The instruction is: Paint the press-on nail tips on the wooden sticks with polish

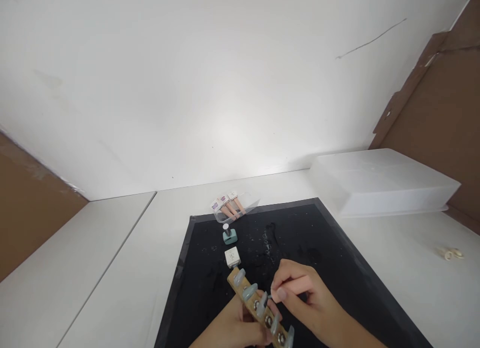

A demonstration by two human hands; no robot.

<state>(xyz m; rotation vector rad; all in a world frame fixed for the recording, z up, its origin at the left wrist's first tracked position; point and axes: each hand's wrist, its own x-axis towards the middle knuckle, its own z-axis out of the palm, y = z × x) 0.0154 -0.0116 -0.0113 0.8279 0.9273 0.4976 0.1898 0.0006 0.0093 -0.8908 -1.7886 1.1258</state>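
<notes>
My left hand point(240, 325) is closed around a wooden nail display strip point(252, 308), which slants down to the right. Several grey-blue false nails point(250, 291) stick up from round metal mounts along it. Pinched in my right hand point(309, 300) is a nail polish brush with a peach-pink handle point(298, 285). Its small bluish tip is at one of the middle nails; whether it touches cannot be made out. Just past the strip's far end sits a white square-topped piece point(232, 257) with dark markings. Beyond that stands a teal polish bottle point(230, 236) with a pale-topped stem.
A clear tray point(252, 206) at the black mat's point(300, 233) far edge holds three peach-handled pieces point(235, 203) with white labelled ends. A translucent white box point(386, 180) stands at the right rear, with small cream-coloured rings point(452, 254) nearer me. Cardboard panels point(438, 113) border both sides.
</notes>
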